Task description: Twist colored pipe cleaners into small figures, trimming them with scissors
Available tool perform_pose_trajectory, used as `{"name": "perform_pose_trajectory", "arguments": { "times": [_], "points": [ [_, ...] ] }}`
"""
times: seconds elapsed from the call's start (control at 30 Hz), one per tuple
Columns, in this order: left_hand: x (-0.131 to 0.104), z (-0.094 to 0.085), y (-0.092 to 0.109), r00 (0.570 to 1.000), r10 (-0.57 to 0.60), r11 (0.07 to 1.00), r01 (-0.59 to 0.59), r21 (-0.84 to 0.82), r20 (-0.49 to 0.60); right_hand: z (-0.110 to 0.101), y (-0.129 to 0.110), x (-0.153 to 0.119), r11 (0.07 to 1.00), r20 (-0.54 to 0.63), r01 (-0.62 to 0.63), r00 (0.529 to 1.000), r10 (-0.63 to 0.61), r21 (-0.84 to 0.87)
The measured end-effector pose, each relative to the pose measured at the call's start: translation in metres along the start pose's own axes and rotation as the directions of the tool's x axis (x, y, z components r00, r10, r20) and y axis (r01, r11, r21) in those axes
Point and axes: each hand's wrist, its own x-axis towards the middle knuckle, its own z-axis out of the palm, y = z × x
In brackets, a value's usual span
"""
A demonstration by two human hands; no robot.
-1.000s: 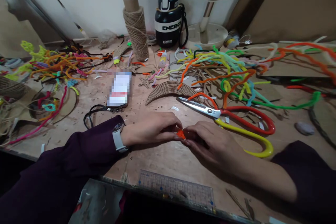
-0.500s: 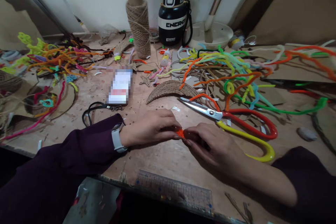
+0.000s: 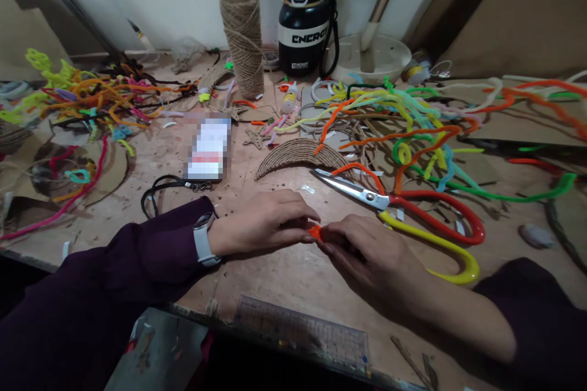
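Note:
A small bit of fuzzy orange pipe cleaner (image 3: 315, 232) sits between my two hands, low over the table. My right hand (image 3: 367, 247) pinches it from the right, thumb and forefinger closed on its edge. From the left, my left hand (image 3: 275, 223) holds its other side; the forefinger is slightly lifted and the thumb lies below. Most of the piece's shape is hidden by the fingers. Just beyond the hands lie large scissors (image 3: 369, 197) with one red and one yellow handle, blades parted only a little. A crescent wrapped in jute twine (image 3: 293, 157) rests behind them.
Pipe cleaners (image 3: 426, 128) in many colours heap at the right, with another tangle (image 3: 101, 95) at the left. A phone (image 3: 208, 149), twine spool (image 3: 241, 43), black bottle (image 3: 302, 30) and fan (image 3: 367, 43) stand or lie farther back. A clear ruler (image 3: 302, 330) lies along the front edge.
My left forefinger has lifted slightly off the orange piece. My right hand keeps its pinch, and the view has shifted a little.

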Motion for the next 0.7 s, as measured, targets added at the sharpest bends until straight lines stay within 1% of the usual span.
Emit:
{"name": "perform_pose_trajectory", "arguments": {
  "times": [0.27,0.7],
  "points": [
    [0.0011,-0.0009,0.0006,0.999,-0.013,1.000,0.013,-0.002,0.048,0.0018,0.0013,-0.0008,1.000,-0.001,0.000,1.000,0.000,-0.001],
    [0.0031,-0.0023,0.0036,0.998,-0.021,1.000,0.021,0.002,0.051,0.0010,0.0004,-0.0008,1.000,0.001,-0.003,1.000,0.003,-0.020]
  ]
}}
